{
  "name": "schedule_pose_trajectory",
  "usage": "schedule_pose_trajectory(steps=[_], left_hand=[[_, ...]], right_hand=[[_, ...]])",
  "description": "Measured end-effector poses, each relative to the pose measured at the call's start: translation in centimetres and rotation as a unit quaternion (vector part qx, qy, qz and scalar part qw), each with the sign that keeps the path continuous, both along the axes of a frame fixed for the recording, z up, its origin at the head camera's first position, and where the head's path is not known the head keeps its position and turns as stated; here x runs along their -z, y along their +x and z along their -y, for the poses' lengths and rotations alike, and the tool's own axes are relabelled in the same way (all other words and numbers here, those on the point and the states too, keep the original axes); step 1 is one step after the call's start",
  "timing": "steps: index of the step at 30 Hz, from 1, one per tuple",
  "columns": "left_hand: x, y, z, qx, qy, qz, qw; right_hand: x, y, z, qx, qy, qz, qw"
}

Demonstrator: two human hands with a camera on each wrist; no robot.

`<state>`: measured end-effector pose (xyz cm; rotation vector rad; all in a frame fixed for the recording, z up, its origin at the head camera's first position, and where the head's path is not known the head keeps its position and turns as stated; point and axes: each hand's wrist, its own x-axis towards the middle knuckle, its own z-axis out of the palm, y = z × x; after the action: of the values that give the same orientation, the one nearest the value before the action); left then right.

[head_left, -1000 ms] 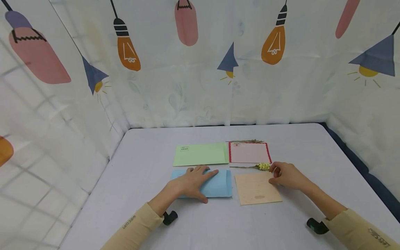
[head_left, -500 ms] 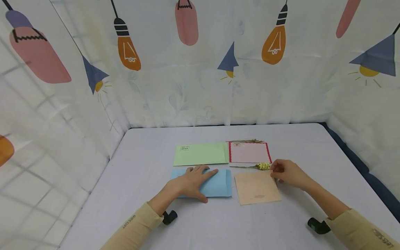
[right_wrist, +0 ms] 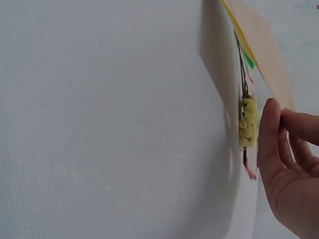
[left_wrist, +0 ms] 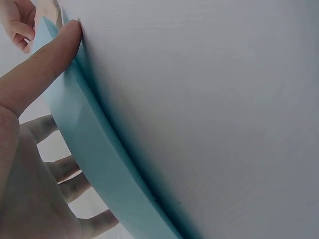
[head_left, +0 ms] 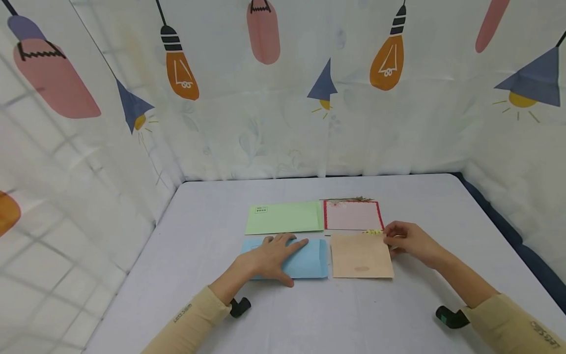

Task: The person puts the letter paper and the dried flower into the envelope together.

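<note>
My left hand (head_left: 271, 258) spans the blue envelope (head_left: 309, 263), spread across it from edge to edge. In the left wrist view its thumb lies over the near edge of the blue envelope (left_wrist: 94, 134), while the other fingertips are hidden behind the far side. A tan envelope (head_left: 360, 255) is tilted up off the table, its upper right corner pinched between the thumb and fingers of my right hand (head_left: 409, 241). Behind it, a sprig of yellow flowers (right_wrist: 248, 122) lies on the table, mostly covered by the tan envelope in the head view.
A green envelope (head_left: 285, 219) lies behind the blue one. Beside it is a pink card with a red border (head_left: 353, 216), with a thin dried sprig (head_left: 353, 199) along its top edge. The white table (head_left: 212, 211) ends at a printed curtain (head_left: 274, 137).
The right hand has taken the tan envelope's corner and moved slightly away, raising the envelope so it now covers most of the yellow flower sprig. The left hand has stayed put.
</note>
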<state>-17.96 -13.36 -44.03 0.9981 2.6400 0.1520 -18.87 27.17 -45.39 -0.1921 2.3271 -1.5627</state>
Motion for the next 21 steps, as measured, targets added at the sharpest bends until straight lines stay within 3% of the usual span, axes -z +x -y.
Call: schedule_pose_trajectory(steps=[16,21], left_hand=[[-0.03,-0.29,0.11,-0.008,0.005,0.005,0.9999],[-0.03,-0.27,0.15,-0.013,0.005,0.01,0.9998]], right_hand=[[-0.13,-0.58,0.58,0.02,-0.035,-0.001,0.9992],[0.3,-0.54,0.95,0.013,-0.062,0.02,0.9978]])
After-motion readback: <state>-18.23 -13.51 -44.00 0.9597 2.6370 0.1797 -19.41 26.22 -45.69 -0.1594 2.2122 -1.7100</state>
